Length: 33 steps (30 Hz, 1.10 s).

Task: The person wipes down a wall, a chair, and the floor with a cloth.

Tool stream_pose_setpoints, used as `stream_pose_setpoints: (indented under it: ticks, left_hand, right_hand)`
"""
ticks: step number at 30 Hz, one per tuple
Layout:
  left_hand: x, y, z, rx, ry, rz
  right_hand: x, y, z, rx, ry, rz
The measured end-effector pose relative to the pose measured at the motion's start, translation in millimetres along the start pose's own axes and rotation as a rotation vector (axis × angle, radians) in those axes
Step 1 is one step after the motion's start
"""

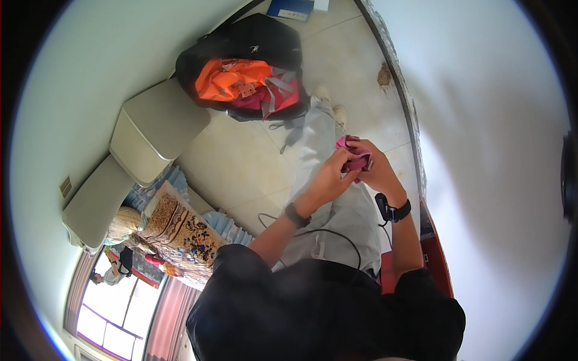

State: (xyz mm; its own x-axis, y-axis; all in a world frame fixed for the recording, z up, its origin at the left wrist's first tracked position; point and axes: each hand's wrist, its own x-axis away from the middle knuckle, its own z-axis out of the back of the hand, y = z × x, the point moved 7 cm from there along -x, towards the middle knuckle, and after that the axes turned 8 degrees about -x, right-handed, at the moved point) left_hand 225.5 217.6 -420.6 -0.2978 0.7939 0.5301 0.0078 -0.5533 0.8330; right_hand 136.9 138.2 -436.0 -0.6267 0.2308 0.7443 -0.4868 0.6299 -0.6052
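Observation:
A small bunched pink cloth (356, 157) is between my two hands, in front of my light trousers. My left hand (329, 179) pinches its near left side with the fingers closed. Curled round the right side of it is my right hand (380, 174). Its folds and my fingers hide what kind of cloth item this is. Farther off to the left, a large black bag (259, 37) lies open on the floor. Inside are a bright orange bundle (232, 79) and red and grey fabric (283, 90).
Two grey-beige box-shaped pieces of furniture (141, 135) stand by the left wall. A bed with a brown patterned cover (180, 231) is nearer on the left. A blue box (290, 9) lies at the far end. A dark cable (328, 230) crosses my lap. A white wall (481, 150) rises on the right.

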Motion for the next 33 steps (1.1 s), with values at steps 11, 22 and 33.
stream_pose_setpoints:
  ticks: [11,22,33]
  left_hand:
    - [75.9,-22.5,124.4,-0.238,0.275,-0.170]
    - [178.7,-180.7,347.0,-0.025,0.327,0.030]
    - [275.6,-364.5,519.0,0.077,0.589,0.075]
  right_hand:
    - [-12.9,2.0,-135.3,0.046,0.021,0.227]
    - [-86.2,38.3,-387.4,0.670,0.062,0.229]
    - [-192.9,71.6,-660.3,0.917,-0.288,0.605]
